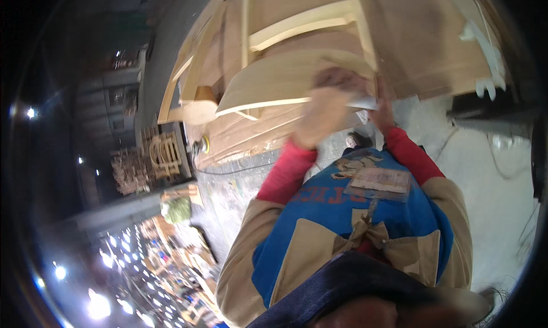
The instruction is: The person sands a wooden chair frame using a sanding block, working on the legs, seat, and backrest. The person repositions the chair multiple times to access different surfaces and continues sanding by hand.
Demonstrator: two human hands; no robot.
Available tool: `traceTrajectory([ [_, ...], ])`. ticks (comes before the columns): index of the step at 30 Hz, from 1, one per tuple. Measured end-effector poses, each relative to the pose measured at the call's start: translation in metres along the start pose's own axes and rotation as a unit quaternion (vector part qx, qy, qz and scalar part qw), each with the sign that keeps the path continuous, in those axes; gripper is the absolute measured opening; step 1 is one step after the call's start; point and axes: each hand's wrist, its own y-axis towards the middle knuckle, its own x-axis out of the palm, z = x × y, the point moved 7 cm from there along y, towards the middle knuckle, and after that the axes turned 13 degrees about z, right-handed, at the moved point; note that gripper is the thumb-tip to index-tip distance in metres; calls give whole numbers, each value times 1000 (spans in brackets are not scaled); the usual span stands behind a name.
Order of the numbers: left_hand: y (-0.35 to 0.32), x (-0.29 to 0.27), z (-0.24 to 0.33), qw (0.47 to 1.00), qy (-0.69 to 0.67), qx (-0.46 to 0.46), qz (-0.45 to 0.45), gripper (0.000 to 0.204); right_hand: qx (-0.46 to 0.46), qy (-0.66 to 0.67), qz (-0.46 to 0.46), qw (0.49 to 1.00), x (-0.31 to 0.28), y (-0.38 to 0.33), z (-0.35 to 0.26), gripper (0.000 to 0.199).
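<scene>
A pale, unpainted wooden chair (268,82) lies before me, with a broad curved panel towards me and a curved rail between two posts beyond it. My left hand (323,118) is over the panel's near edge, smeared by motion. At its fingertips is a reddish-brown patch (341,79), perhaps a sanding sheet or cloth; its kind is too blurred to tell. At the panel's right corner, my right hand (383,112) is closed on the chair beside the post. A small whitish piece (365,103) shows between the hands, its kind unclear.
Brown cardboard (425,48) covers the surface under the chair. A round yellow-edged power tool (204,145) sits at its left, trailing a cord (240,171). Stacked wooden frames (165,156) and a green bag (177,210) stand farther left. Dark equipment (485,114) is at right.
</scene>
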Motion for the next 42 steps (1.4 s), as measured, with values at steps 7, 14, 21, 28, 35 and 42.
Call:
traceTrajectory([
  [7,-72,-51,-103,970,-111,-84,201,37,-179,-60,47,981,-17,24,-97,73],
  [14,-231,-106,-317,845,-150,-437,271,29,-322,-79,-100,938,7,34,-242,54],
  [21,-118,-98,-187,955,-50,-173,236,26,-387,-202,-65,897,70,6,-306,45],
  [28,-181,-91,-305,924,-133,-236,270,27,-314,-287,-96,900,91,17,-315,34],
  [35,-274,-2,-425,696,-452,-402,388,41,-281,-386,-124,870,134,18,-326,39],
  [42,-312,86,-467,505,-544,-500,447,36,-299,-381,-158,860,185,14,-344,43],
])
